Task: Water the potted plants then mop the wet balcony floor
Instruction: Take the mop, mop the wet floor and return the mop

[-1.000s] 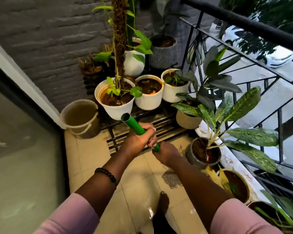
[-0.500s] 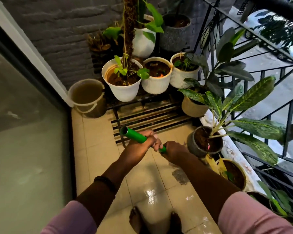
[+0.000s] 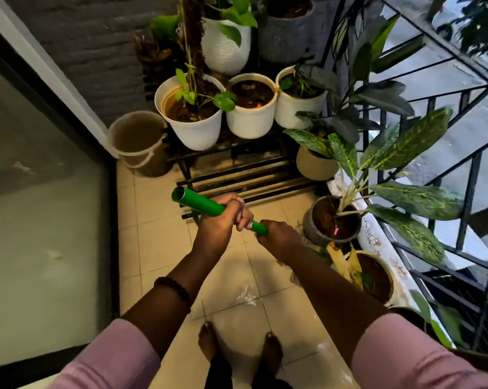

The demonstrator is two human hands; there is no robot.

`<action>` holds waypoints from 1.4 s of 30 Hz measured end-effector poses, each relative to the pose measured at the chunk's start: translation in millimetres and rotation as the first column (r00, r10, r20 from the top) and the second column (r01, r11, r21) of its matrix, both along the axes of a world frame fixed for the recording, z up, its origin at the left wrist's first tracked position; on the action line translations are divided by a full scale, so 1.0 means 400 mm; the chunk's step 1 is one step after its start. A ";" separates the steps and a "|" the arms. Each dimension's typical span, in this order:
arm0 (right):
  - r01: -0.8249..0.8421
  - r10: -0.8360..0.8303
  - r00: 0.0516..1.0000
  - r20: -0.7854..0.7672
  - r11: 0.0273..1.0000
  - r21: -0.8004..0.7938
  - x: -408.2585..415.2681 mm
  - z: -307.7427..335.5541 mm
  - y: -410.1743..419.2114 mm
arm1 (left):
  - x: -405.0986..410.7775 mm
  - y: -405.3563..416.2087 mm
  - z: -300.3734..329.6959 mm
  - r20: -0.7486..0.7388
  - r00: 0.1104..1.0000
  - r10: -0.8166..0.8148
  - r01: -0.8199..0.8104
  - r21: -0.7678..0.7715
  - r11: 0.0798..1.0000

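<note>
Both my hands grip a green mop handle [image 3: 197,203] that slants from upper left down to the right over the tiled floor [image 3: 158,242]. My left hand [image 3: 223,220] wraps the upper part, and my right hand [image 3: 279,240] holds it lower down. The mop head is hidden behind my right arm. Wet patches [image 3: 245,297] shine on the tiles near my bare feet [image 3: 209,342]. Three white pots [image 3: 197,130] with plants stand on a black slatted stand [image 3: 245,175] ahead.
A beige bucket [image 3: 138,141] sits by the grey brick wall at the left of the stand. A glass door [image 3: 40,206] runs along the left. Several potted plants [image 3: 332,220] line the black railing [image 3: 473,178] on the right.
The view has tilted down and closer to the floor. Both hands with the green handle have shifted lower and nearer to me, and my two feet have come into view.
</note>
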State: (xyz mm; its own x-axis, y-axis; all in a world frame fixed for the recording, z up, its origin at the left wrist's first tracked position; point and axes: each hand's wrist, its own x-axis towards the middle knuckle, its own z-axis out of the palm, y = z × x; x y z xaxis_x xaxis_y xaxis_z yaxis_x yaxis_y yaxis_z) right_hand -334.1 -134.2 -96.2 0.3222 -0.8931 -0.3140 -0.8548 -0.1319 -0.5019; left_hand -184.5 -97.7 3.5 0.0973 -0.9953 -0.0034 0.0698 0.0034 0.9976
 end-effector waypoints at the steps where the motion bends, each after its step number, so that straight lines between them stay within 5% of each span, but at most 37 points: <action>1: 0.001 -0.001 1.000 -0.004 1.000 0.005 -0.009 0.001 0.002 | -0.010 0.005 0.007 0.003 1.000 -0.003 0.003 -0.006 1.000; 18: 0.275 -0.272 0.953 0.133 0.961 -0.005 -0.068 0.086 0.124 | -0.155 0.081 0.187 0.129 0.990 -0.055 0.052 0.027 0.998; 34: 0.094 -0.083 0.989 -0.121 0.992 0.084 -0.063 0.053 0.457 | -0.029 0.427 0.079 0.134 0.957 -0.256 0.259 -0.006 0.966; 42: 0.252 -0.241 0.961 -0.136 0.965 0.069 -0.193 0.020 0.498 | -0.138 0.419 0.077 0.105 0.912 -0.397 0.385 0.112 0.916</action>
State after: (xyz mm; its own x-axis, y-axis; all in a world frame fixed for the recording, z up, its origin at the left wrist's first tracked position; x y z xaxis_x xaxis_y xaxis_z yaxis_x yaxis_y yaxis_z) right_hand -411.3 65.0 -88.2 0.0486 -0.9081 -0.4159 -0.9121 0.1293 -0.3891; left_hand -239.6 69.9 34.3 -0.2945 -0.9499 -0.1048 -0.0750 -0.0864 0.9934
